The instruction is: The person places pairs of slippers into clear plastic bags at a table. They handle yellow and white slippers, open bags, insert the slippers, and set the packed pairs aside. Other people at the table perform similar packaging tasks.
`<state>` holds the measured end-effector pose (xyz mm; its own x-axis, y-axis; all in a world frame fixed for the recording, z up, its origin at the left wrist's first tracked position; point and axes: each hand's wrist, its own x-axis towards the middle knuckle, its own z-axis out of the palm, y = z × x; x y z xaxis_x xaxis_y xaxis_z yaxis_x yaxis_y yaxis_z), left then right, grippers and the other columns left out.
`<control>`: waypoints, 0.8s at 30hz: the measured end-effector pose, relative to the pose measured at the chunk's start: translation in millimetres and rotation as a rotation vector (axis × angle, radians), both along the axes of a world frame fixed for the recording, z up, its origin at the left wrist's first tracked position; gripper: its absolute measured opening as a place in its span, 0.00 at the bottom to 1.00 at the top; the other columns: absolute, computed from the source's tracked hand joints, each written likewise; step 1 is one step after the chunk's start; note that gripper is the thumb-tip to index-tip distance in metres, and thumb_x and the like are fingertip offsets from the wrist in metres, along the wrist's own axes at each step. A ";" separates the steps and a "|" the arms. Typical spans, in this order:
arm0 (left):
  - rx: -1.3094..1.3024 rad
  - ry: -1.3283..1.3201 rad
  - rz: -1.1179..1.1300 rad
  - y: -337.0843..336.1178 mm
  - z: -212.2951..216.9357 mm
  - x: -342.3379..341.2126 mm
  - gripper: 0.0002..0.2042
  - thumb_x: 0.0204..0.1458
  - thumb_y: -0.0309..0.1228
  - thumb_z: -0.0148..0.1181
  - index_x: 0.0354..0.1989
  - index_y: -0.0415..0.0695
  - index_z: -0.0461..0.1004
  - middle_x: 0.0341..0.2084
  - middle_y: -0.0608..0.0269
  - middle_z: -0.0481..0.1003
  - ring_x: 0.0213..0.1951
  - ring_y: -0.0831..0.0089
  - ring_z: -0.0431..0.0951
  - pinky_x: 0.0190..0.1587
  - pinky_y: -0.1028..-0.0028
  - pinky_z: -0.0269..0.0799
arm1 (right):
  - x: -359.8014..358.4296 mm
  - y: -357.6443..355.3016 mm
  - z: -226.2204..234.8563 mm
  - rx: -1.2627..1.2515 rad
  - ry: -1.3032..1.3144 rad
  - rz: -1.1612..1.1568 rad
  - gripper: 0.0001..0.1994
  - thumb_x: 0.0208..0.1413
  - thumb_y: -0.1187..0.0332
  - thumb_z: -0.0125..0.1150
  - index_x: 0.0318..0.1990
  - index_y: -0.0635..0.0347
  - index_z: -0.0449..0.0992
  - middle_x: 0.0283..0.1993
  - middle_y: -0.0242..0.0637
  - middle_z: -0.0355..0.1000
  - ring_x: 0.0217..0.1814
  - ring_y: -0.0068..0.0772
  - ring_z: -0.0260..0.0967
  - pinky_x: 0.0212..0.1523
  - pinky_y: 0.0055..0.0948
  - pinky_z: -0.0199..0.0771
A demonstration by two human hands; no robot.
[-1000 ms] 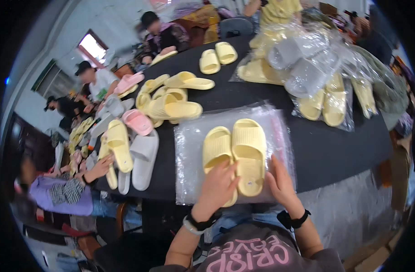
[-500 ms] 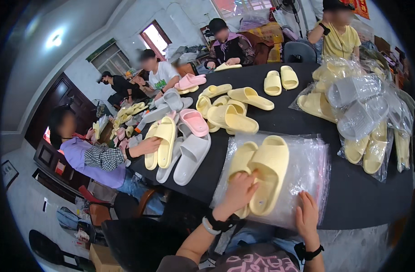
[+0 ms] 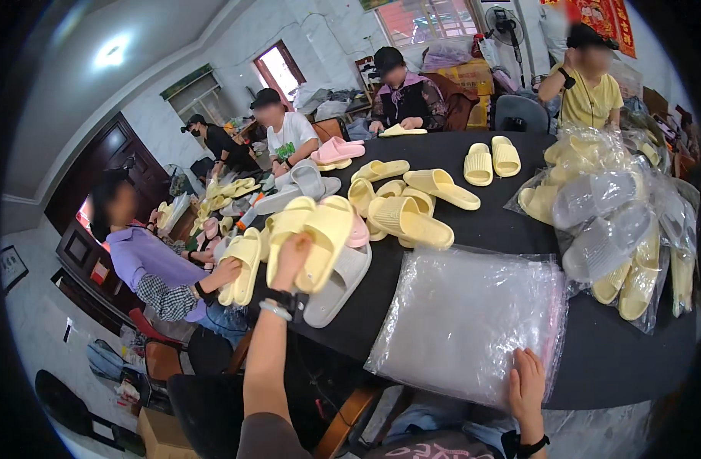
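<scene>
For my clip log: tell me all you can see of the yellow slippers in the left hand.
The yellow slippers are a pale pair of one-piece foam-like slides, held side by side, lifted over the black table's left edge. The left hand grips them from below. They sit in front of a pink and a grey slipper.

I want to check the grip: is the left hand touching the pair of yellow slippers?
Touching. The head view shows the left hand with fingers closed around the pair of yellow slippers, lifted off the black table.
</scene>
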<state>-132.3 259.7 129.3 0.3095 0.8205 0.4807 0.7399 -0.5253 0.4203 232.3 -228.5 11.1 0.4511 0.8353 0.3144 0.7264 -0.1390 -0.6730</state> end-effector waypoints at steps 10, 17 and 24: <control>0.171 -0.046 0.215 58.8 -21.9 -43.1 0.22 0.48 0.28 0.63 0.54 0.38 0.74 0.55 0.36 0.70 0.61 0.45 0.66 0.61 0.59 0.64 | -4.8 2.4 1.4 0.010 -0.038 -0.060 0.21 0.58 0.69 0.54 0.58 0.66 0.71 0.58 0.51 0.70 0.65 0.55 0.63 0.65 0.47 0.60; 0.071 -0.001 -0.300 -134.5 -52.3 57.6 0.24 0.53 0.27 0.63 0.61 0.42 0.69 0.66 0.44 0.62 0.65 0.46 0.62 0.67 0.56 0.57 | -3.0 5.3 2.8 -0.007 -0.115 -0.005 0.23 0.56 0.67 0.59 0.59 0.64 0.70 0.58 0.47 0.70 0.65 0.53 0.63 0.63 0.47 0.62; -0.039 0.405 -0.451 -248.2 -100.1 127.1 0.29 0.57 0.46 0.57 0.67 0.50 0.65 0.71 0.46 0.54 0.71 0.42 0.50 0.70 0.40 0.37 | -9.5 8.2 18.0 -0.152 -0.239 -0.021 0.29 0.54 0.61 0.63 0.62 0.61 0.68 0.65 0.49 0.64 0.68 0.52 0.59 0.64 0.48 0.61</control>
